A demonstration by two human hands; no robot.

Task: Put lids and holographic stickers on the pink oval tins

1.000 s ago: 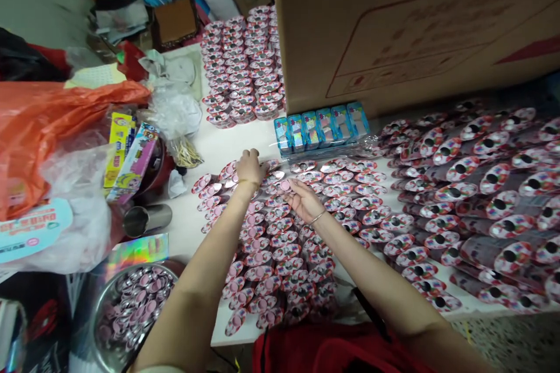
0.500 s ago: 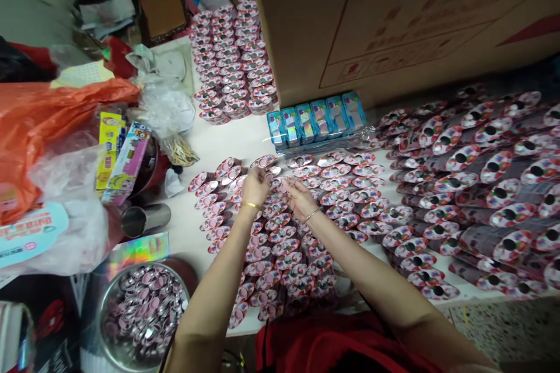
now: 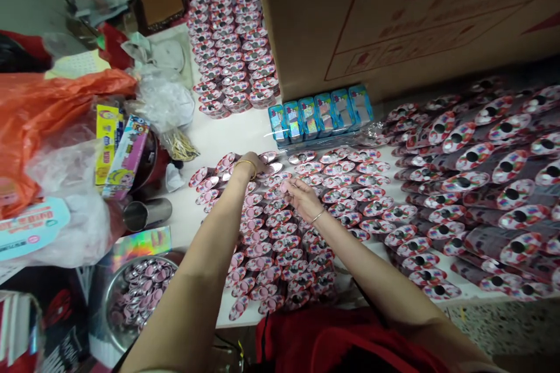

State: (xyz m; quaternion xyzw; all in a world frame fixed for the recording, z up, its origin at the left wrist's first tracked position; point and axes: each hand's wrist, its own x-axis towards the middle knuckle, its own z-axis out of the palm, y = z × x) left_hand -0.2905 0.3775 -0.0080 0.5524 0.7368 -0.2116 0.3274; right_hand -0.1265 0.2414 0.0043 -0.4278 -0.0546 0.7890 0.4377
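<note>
Steel bowl (image 3: 131, 297) at lower left holds loose pink pieces, partly cut off by the left forearm.

Left hand (image 3: 258, 164) is down on the far end of the rows of oval cards (image 3: 271, 245) on the counter (image 3: 227, 134). Its fingers are foreshortened behind the wrist, so I can't tell whether it grips a card or only presses on it.

Right hand (image 3: 301, 198) is just beside it, fingertips pinched on a small pink disc (image 3: 284, 186) held over the top rows.

Step looks like seating the disc into a card. Next move calls for lining it up with an empty card while the left hand steadies that card.

Can't make out which cards are already filled, as the print is too small. Blue packs (image 3: 321, 113) sit under film glare. The cardboard box (image 3: 394, 11) blocks the counter behind it. Holed cards (image 3: 481, 186) on the right run out of frame.
</note>
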